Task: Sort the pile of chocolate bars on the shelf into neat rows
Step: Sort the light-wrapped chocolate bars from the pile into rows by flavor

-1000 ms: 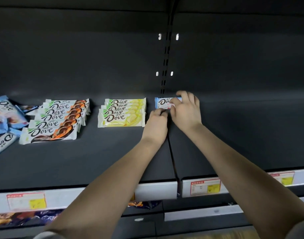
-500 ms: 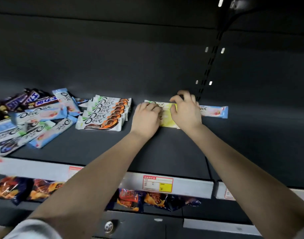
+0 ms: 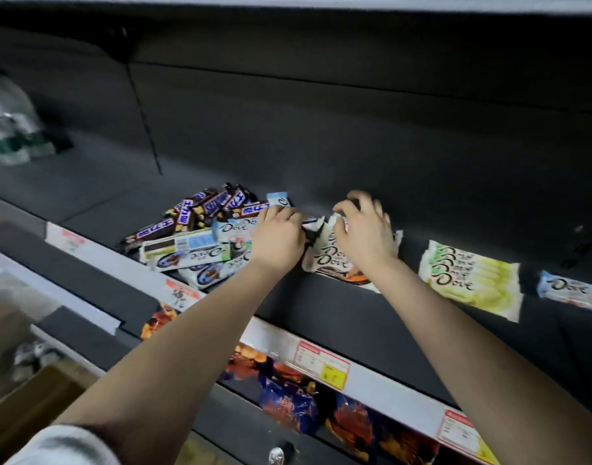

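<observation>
Pile (image 3: 200,239): centre-left, loose on shelf (image 3: 321,313).
Left hand (image 3: 281,236): curled at pile's right edge; grip unclear.
Right hand (image 3: 365,229): fingers spread, bent over white row (image 3: 331,260), covering most of it; grip unclear.
Rightward: yellow row (image 3: 469,280), blue bar (image 3: 569,290).

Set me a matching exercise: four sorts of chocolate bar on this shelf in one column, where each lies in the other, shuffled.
1. dark brown Snickers bars
2. stack of white-and-orange Dove bars
3. stack of yellow-and-white Dove bars
4. single light blue Dove bar

A. alone, farthest right
B. under the right hand
C. back of the loose pile, left of the left hand
D. between 2 and 4

Pairs: 1-C, 2-B, 3-D, 4-A
</observation>
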Motion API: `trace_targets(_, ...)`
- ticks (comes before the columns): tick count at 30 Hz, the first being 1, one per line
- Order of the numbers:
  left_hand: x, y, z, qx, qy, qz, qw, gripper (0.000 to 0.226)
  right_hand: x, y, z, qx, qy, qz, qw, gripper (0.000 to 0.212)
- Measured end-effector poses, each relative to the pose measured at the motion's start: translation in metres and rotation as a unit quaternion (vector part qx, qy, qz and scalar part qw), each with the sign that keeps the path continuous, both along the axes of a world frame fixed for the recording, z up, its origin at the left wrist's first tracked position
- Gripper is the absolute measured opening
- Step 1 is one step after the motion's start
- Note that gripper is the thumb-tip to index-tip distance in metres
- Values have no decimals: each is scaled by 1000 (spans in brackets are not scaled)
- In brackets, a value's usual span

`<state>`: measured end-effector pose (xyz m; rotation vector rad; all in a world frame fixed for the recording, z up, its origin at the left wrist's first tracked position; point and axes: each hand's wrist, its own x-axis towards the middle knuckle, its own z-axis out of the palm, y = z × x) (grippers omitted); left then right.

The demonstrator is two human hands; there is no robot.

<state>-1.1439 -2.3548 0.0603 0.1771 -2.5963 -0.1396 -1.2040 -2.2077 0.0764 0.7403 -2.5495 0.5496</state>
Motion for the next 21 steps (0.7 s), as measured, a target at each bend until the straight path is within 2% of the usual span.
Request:
trace_targets(5, 20, -67, -2, 8, -32, 46, 998, 34, 14, -64, -5, 18, 4, 53, 998, 26)
trace_targets(11, 39, -122, -14, 39, -69, 69, 994, 40, 27, -119, -23, 68, -3, 81, 994, 28)
trace_targets(17, 44, -138, -27, 82, -91, 59, 991, 49, 25, -145, -48, 121, -58, 57, 989, 43)
trace_targets(21, 39, -139, -31, 90, -96, 44, 990, 53, 22, -145, -59, 98, -79, 51, 991, 46)
